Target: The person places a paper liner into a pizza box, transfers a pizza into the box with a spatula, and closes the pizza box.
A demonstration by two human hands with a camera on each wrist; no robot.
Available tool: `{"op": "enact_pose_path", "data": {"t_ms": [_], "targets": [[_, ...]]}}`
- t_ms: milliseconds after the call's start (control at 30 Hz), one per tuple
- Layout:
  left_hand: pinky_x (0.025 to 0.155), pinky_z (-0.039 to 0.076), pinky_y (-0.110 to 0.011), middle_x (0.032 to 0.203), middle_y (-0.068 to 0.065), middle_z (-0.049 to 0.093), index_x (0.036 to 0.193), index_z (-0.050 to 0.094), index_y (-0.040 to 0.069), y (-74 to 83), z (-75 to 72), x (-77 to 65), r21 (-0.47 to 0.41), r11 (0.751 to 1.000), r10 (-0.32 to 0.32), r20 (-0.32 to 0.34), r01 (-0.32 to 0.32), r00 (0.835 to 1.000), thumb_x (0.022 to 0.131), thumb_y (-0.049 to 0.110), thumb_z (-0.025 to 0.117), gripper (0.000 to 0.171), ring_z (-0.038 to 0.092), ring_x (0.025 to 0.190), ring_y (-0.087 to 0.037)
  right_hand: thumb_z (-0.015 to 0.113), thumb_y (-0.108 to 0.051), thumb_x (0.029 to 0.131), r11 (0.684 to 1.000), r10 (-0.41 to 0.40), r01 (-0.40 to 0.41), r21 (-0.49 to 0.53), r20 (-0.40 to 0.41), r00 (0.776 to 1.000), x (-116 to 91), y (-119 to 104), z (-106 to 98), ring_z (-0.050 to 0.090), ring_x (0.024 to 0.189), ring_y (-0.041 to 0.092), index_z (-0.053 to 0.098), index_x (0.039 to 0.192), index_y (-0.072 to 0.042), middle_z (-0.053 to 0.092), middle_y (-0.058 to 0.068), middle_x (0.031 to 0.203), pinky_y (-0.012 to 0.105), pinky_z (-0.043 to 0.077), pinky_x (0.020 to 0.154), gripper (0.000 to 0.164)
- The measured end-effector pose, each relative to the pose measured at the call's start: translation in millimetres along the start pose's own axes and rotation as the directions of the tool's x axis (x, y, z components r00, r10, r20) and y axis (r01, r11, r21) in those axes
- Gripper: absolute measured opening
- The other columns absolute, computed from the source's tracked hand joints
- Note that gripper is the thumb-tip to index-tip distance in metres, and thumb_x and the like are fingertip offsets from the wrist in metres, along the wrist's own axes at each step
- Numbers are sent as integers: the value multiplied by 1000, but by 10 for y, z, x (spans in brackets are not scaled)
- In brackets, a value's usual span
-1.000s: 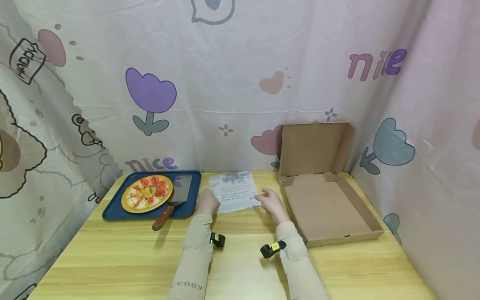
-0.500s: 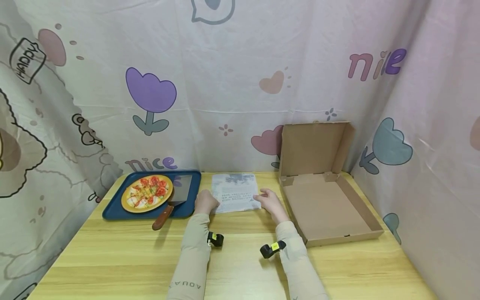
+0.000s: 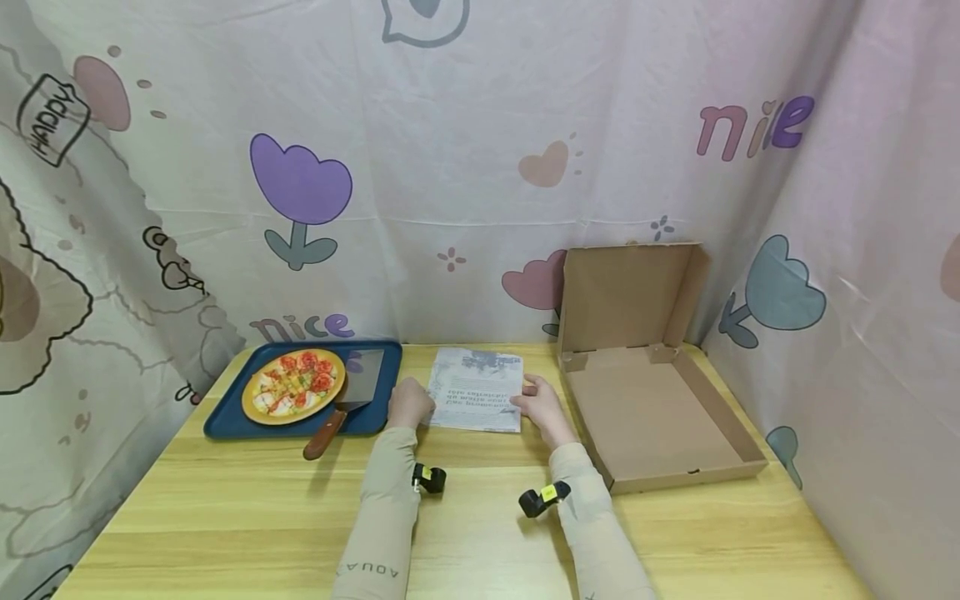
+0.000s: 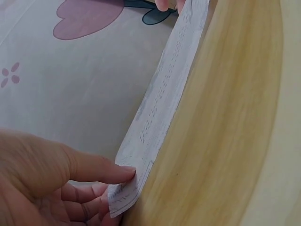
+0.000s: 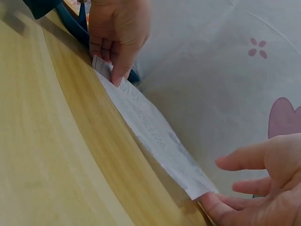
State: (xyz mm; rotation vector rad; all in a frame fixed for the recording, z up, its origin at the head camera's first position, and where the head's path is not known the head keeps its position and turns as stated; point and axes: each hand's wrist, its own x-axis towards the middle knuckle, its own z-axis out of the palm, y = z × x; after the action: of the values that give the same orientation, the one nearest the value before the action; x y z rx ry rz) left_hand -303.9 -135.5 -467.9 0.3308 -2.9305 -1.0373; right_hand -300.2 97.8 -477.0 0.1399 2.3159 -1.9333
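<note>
Rightward slides the thin white printed paper sheet (image 3: 476, 390), squarer now between the left hand (image 4: 51, 169), pinching one corner, and the right hand (image 5: 280, 181), spread, thumb lifted, one finger touching its edge.

Can't read the smaller print on the paper sheet (image 3: 476, 389). The left hand (image 3: 410, 404) hides most of its own fingers in the head view, both sleeves (image 3: 384, 517) run off the bottom, right wrist view crops the right hand (image 5: 270, 188).
</note>
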Motion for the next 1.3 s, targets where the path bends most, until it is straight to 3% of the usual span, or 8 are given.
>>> {"op": "enact_pose_path", "data": {"t_ms": [200,367,400,533,600,933,1133,1300], "targets": [[50,17,-26,53,5,20,52,28,17,-26,-7,36,-26,1000,5,18,-5,1000,78,-1,63,47,19,53,-14,60,11,83,999,-1,3,44,-41,999,50,60,-12,61,94,23,31,147,6,54,31,127,25,56,77,71],[49,21,-26,53,3,23,52,32,15,-64,-14,62,-89,996,16,40,-12,999,78,-3,62,44,21,53,-14,59,14,82,997,2,1,74,-51,999,54,85,-11,61,84,19,30,148,7,57,31,121,23,56,72,72],[49,25,-26,53,0,31,53,38,12,-73,-16,63,-102,995,17,44,-12,999,78,-3,63,38,27,53,-16,58,15,82,997,6,-2,81,-44,999,49,76,-14,61,83,19,29,148,8,57,32,120,24,56,71,72],[52,38,-25,79,-15,62,75,62,-1,-101,-22,73,-172,985,1,66,10,998,81,-2,65,6,50,67,-22,57,15,82,995,10,-7,98,-35,999,36,81,-15,62,86,22,28,148,9,57,34,120,23,56,72,72],[55,44,-25,101,-21,65,95,66,-6,-115,-28,75,-218,976,-8,81,26,997,82,-2,66,13,56,78,-24,57,16,82,994,14,-10,105,-35,999,38,85,-15,63,89,23,28,147,9,56,34,121,23,57,72,72],[59,52,-24,89,-10,59,100,61,-7,-217,-70,114,-473,874,-15,199,109,980,85,-1,65,17,57,72,-15,57,10,86,996,-2,6,85,-46,999,36,72,-8,65,88,20,46,136,11,62,32,119,25,57,74,52],[64,54,-26,94,-12,64,106,60,-7,-260,-73,138,-549,823,-7,247,146,969,87,2,66,22,61,75,-15,58,8,87,998,-18,22,65,-63,998,29,16,-24,60,73,12,56,126,9,68,21,100,26,55,71,39],[65,51,-25,92,-9,64,111,58,-7,-253,-84,146,-602,779,-6,277,178,961,88,3,66,26,60,73,-12,60,5,87,998,-57,60,30,-91,994,19,-49,-67,55,65,11,62,114,10,63,7,81,28,53,67,28]]}}
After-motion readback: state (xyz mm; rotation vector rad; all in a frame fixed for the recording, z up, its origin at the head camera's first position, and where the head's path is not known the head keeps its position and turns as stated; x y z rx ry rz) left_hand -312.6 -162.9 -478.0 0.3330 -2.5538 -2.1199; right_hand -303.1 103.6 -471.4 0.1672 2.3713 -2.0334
